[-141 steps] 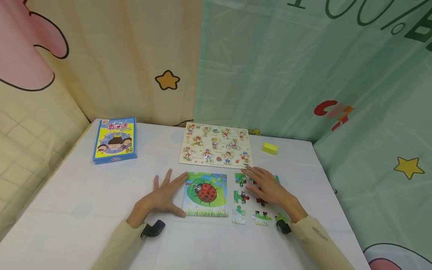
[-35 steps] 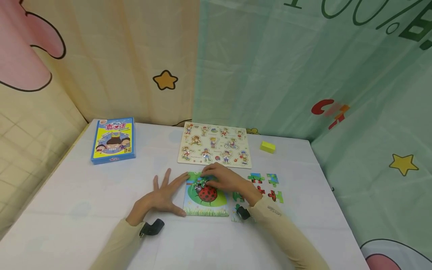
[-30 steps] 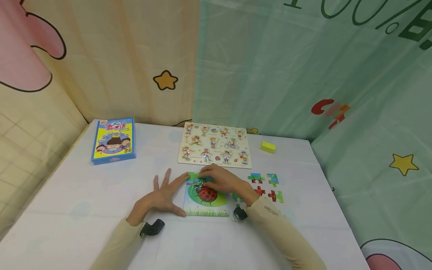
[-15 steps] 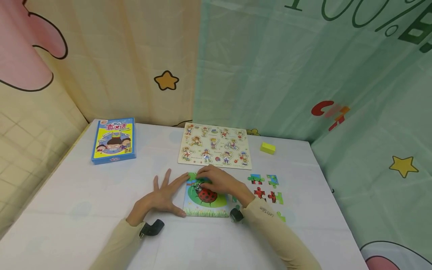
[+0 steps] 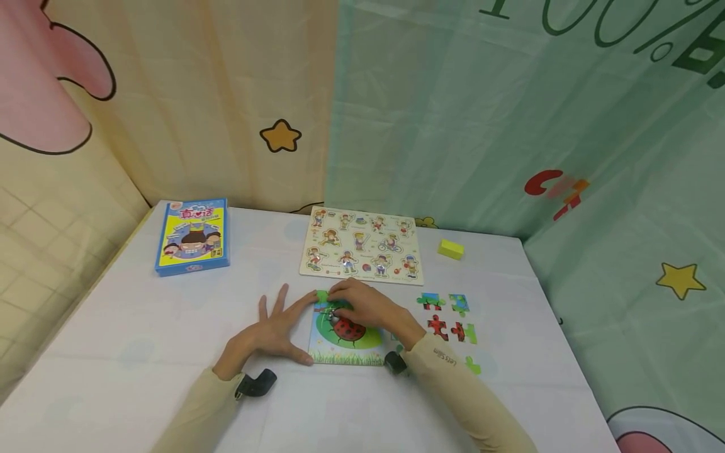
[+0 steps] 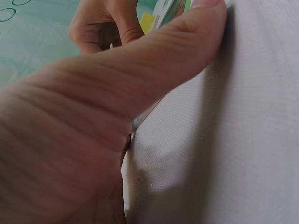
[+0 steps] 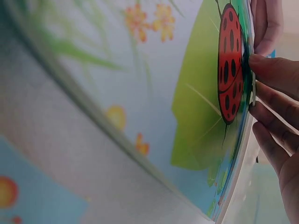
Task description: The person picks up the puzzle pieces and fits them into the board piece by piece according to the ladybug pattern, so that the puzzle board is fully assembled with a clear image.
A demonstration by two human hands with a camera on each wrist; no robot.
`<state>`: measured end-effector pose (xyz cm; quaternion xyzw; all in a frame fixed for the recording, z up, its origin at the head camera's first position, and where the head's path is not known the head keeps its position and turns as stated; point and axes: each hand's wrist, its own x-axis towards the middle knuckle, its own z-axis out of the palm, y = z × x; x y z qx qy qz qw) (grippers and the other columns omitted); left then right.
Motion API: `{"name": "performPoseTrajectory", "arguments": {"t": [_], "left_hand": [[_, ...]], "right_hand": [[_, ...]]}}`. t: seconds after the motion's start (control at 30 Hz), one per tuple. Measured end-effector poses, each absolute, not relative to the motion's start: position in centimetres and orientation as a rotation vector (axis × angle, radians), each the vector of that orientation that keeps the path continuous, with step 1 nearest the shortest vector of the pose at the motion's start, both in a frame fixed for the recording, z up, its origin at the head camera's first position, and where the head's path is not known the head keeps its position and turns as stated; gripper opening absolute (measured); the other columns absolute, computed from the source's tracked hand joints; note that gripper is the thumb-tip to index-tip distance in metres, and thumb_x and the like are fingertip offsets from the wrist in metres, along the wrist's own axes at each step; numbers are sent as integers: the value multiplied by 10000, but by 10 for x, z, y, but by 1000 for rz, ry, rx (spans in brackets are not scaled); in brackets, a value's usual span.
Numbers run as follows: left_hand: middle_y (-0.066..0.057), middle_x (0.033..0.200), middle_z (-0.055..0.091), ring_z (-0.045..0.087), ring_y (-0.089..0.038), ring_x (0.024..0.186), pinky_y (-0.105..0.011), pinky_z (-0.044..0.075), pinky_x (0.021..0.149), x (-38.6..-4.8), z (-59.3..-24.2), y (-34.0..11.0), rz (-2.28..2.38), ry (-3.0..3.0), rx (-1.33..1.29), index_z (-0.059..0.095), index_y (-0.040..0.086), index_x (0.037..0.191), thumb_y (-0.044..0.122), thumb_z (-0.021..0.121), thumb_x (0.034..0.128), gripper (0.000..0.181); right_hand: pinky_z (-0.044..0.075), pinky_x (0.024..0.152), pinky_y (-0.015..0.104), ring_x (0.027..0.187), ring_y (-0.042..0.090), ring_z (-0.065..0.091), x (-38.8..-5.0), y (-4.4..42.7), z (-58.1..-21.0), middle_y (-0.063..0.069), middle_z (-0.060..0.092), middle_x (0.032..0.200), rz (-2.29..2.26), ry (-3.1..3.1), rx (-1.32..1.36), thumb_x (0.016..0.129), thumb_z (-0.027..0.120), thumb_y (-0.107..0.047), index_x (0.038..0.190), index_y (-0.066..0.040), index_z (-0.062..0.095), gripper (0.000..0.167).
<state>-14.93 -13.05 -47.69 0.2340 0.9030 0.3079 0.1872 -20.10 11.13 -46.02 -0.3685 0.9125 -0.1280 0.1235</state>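
Note:
A square ladybug puzzle board (image 5: 347, 353) lies flat on the white table. My left hand (image 5: 272, 333) has its fingers spread, with the index fingertip at the board's upper left corner and the thumb at its lower left. Over the board's upper part, my right hand (image 5: 365, 305) pinches a puzzle piece (image 7: 254, 91) between thumb and fingers; in the right wrist view only its thin edge shows. Several loose puzzle pieces (image 5: 437, 327) lie to the right of the board, some hidden under the right forearm. The left thumb (image 6: 177, 44) fills much of the left wrist view.
Behind the ladybug board lies a cream board with sports figures (image 5: 362, 242). A yellow block (image 5: 450, 249) is at the back right, and a blue and yellow card box (image 5: 192, 236) at the back left. Curtains (image 5: 453, 113) hang behind the table.
From the loose pieces at the right, my right hand has moved left over the ladybug board with a puzzle piece, then slightly further towards its upper left. My left hand has stayed in place.

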Motion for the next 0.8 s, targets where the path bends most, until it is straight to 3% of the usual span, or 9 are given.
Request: {"name": "performPoseTrajectory", "arguments": {"t": [0.47, 0.8], "left_hand": [[-150, 1670, 194, -182, -547, 1476, -777, -188, 1062, -149, -475, -130, 859, 2538, 659, 230, 147, 1587, 493, 920, 635, 1226], [-109, 1684, 159, -176, -558, 1471, -803, -175, 1044, -148, -474, -130, 830, 2540, 710, 318, 173, 1562, 492, 897, 670, 1111]], "right_hand": [[453, 1091, 303, 1253, 136, 560, -202, 109, -459, -22, 646, 1315, -341, 2673, -1112, 972, 674, -291, 1307, -141, 673, 367], [474, 1065, 304, 1246, 135, 559, -204, 109, -460, -36, 664, 1297, -338, 2682, -1112, 959, 692, -292, 1285, -153, 690, 354]]}}
